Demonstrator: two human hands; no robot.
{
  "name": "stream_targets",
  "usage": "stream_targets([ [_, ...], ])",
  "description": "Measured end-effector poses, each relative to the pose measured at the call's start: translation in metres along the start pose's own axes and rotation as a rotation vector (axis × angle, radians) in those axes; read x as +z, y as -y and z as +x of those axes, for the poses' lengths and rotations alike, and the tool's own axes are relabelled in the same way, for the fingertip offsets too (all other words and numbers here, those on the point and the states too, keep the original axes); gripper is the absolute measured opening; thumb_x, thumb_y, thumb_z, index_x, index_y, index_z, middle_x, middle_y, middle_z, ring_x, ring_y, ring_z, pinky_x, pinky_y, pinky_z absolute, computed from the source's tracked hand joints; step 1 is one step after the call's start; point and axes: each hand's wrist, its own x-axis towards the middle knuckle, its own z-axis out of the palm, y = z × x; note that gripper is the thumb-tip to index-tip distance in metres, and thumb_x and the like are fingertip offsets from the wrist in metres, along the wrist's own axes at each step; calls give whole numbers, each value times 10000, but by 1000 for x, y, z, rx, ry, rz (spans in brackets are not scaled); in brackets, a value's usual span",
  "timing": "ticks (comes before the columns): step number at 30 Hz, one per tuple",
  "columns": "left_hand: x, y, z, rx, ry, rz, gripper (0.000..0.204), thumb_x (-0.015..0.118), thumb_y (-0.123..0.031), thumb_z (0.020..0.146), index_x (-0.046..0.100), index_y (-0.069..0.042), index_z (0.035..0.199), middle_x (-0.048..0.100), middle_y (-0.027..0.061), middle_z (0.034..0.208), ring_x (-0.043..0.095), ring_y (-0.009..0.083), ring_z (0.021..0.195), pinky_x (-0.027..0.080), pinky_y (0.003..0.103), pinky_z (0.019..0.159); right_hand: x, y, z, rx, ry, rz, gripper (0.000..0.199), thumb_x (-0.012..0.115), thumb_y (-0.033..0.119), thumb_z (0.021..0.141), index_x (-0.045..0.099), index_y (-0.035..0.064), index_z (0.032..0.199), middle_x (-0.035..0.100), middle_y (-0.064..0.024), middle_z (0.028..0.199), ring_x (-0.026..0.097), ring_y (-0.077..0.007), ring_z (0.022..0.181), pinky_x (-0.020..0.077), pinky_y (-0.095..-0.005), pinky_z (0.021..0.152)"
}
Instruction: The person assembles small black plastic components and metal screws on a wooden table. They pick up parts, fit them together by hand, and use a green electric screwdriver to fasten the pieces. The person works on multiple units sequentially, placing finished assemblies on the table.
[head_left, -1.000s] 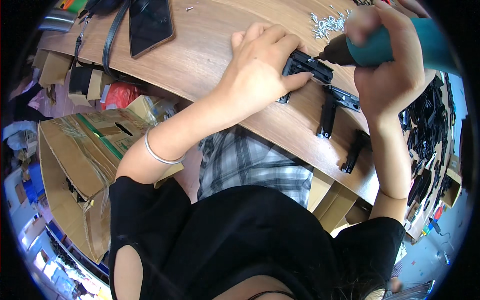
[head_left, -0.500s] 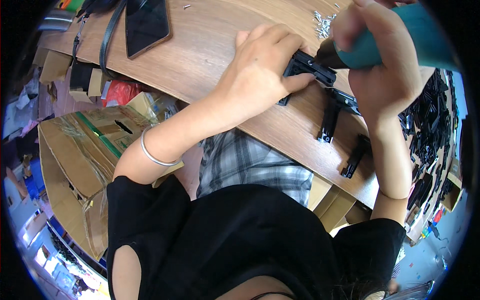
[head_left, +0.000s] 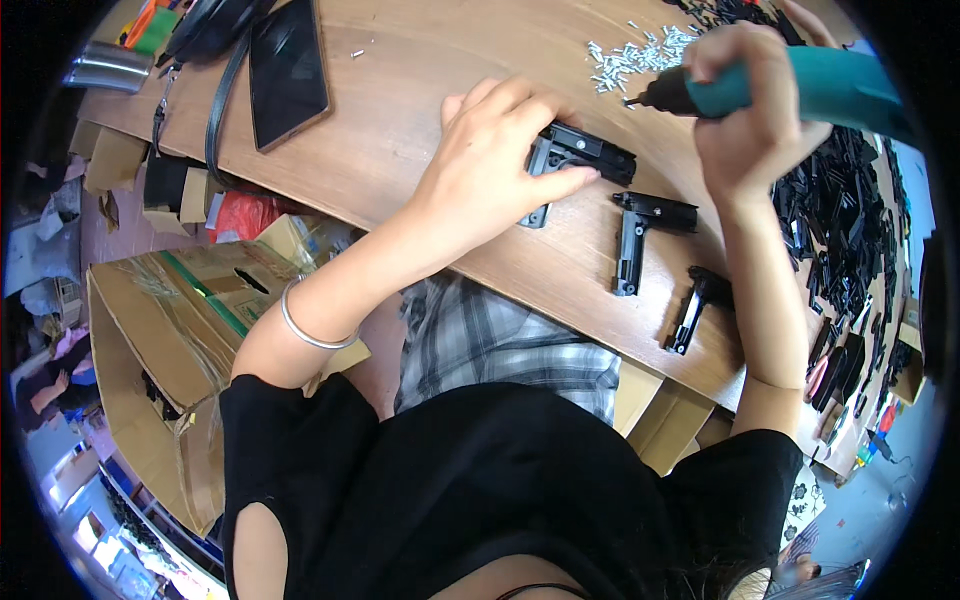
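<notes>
My left hand is closed around a black pistol-shaped part, holding it down on the wooden table with the thumb along its near side. A small silver screw head shows on its upper section. In my right hand is a teal electric screwdriver, its black nose and thin bit pointing left. The bit's tip is at the near edge of a spread of small silver screws; whether it touches one, I cannot tell. Two more pistol-shaped parts lie nearer me, one upright-looking L and another partly behind my right forearm.
A large heap of black plastic pieces covers the table's right side. At the far left lie a dark phone, a black strap and a metal cylinder. One loose screw sits apart. An opened cardboard box stands left of the table.
The screwdriver has come away from the part in my left hand, up to the screws. The view has shifted, showing more of the screws. My left hand keeps its hold.
</notes>
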Motion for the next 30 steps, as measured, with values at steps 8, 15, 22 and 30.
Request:
stream_targets([
  [8,-3,-15,22,-34,-26,-22,438,737,-326,712,638,-88,1065,620,63,987,565,244,973,386,363,847,-4,19,11,199,-158,144,324,498,4,824,383,-32,1125,499,-73,628,485,-146,502,426,-284,495],
  [15,22,-43,49,115,-11,-226,212,722,-204,726,671,-63,876,645,55,872,578,225,897,402,344,790,-52,59,19,407,-162,551,236,454,106,870,440,-6,1077,465,-110,701,450,-191,611,385,-349,653],
  [22,42,-82,31,352,-139,-115,168,744,-249,690,644,-126,744,599,-16,751,536,177,786,337,313,733,-88,103,-2,535,-115,439,305,435,135,850,438,57,1145,422,-66,675,402,-159,562,370,-324,629],
  [30,64,-109,12,334,-13,-196,192,739,-235,685,626,-124,793,594,-16,758,550,185,814,334,312,744,-100,139,-25,628,-108,272,382,437,116,862,343,105,1233,406,-62,665,402,-153,539,390,-316,616],
])
